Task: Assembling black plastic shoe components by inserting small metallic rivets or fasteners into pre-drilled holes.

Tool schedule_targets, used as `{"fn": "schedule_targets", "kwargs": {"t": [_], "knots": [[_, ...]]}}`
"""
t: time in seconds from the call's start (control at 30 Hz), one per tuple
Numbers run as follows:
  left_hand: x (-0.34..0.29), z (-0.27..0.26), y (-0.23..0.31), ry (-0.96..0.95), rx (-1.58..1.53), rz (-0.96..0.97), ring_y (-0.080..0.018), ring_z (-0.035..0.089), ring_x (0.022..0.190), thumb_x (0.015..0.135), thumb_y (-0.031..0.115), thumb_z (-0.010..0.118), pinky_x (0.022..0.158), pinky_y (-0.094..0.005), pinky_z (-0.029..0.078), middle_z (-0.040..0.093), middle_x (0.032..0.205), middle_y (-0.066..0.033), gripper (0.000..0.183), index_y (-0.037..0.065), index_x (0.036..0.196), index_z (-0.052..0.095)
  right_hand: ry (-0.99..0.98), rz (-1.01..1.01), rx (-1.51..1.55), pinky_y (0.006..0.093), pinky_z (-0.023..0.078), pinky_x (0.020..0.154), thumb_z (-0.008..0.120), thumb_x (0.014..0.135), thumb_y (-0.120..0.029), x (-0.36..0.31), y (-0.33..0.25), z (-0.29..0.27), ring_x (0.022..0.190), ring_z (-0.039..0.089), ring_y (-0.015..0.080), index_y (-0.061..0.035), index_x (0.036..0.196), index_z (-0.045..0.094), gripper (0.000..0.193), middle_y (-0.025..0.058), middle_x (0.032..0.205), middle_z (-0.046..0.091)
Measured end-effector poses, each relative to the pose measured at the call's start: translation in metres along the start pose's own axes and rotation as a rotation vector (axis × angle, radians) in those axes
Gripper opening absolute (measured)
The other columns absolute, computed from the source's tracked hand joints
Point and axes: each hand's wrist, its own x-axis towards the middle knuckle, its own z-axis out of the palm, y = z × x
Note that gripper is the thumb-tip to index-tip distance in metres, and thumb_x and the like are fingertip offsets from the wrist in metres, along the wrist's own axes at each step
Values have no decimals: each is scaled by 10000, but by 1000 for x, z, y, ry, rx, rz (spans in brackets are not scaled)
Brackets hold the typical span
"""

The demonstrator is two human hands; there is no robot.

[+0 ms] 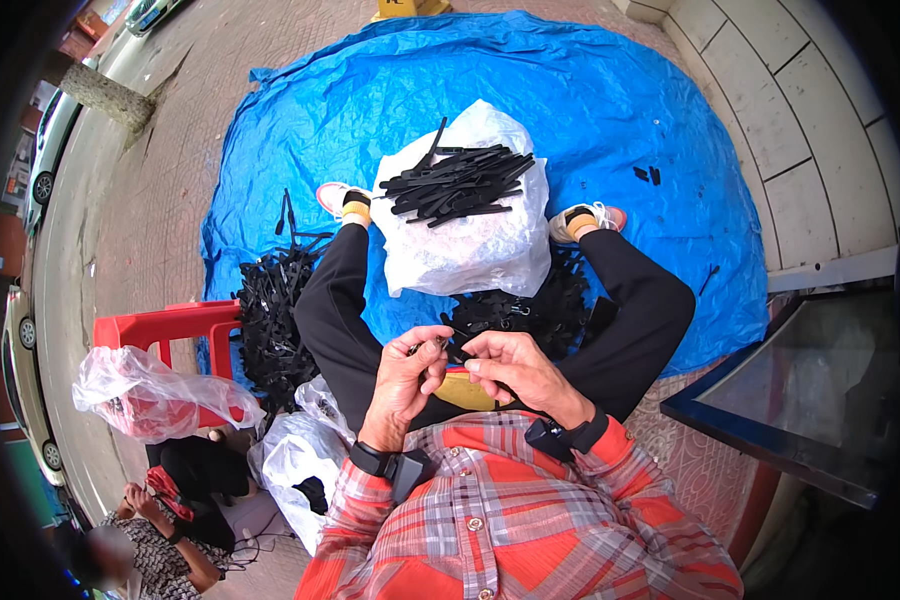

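My left hand (406, 378) is closed in a pinch around a small dark metallic piece (436, 343), too small to name. Beside it, my right hand (523, 372) has its thumb and fingers pressed together; what they hold is hardly visible. The fingertips of both hands are close together, over my lap. Ahead of them, a stack of flat black straps (460, 185) lies on a stuffed white plastic bag (460, 250) between my feet. Between my legs, nearer my hands, is a heap of black straps (530, 318), partly hidden by the bag.
A blue tarp (610, 110) lies under everything. Another heap of black straps (270, 320) is left of my leg, near a red plastic stool (165, 325) and white plastic bags (295, 450). A person (160, 530) sits at lower left. A dark-framed glass panel (800, 370) stands right.
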Motion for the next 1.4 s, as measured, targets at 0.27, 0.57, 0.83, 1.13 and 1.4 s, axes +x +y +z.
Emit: {"fn": "schedule_targets", "kwargs": {"t": [0.27, 0.57, 0.83, 1.13, 1.4], "knots": [[-6, 4, -9, -34, 232, 94, -52, 394, 411, 797, 30, 639, 355, -178, 263, 562, 670, -57, 169, -52, 935, 588, -34, 17, 224, 180, 361, 380, 563, 846, -80, 2, 2, 4, 517, 515, 70, 46, 1000, 501, 208, 75, 762, 576], [-15, 1, 4, -46, 327, 117, -27, 389, 438, 764, 5, 665, 373, -170, 255, 574, 684, -18, 202, -33, 956, 617, -73, 102, -86, 165, 315, 385, 576, 845, -163, -6, -14, -3, 468, 449, 32, 22, 880, 553, 190, 34, 655, 555], [-23, 17, 0, -7, 648, 200, -2, 435, 510, 726, -4, 703, 429, -162, 311, 554, 654, 39, 179, 23, 898, 662, -170, 206, 111, 156, 267, 377, 560, 843, -75, 1, -19, -4, 444, 395, 6, 25, 844, 559, 100, 30, 611, 527], [-2, 12, -15, 165, 744, 399, -29, 505, 605, 736, 31, 700, 521, -182, 410, 599, 697, 17, 115, 3, 830, 640, 339, -541, -1107, 384, 436, 605, 656, 764, -141, 8, -7, 31, 699, 539, 319, 9, 843, 483, 243, 143, 785, 494], [-2, 27, -10, 181, 671, 320, 4, 427, 516, 761, 7, 667, 450, -158, 325, 559, 654, 31, 102, 2, 851, 620, 391, -152, -619, 382, 428, 523, 500, 887, -177, 23, -5, 17, 673, 570, 324, 24, 817, 455, 218, 214, 774, 537]]}}
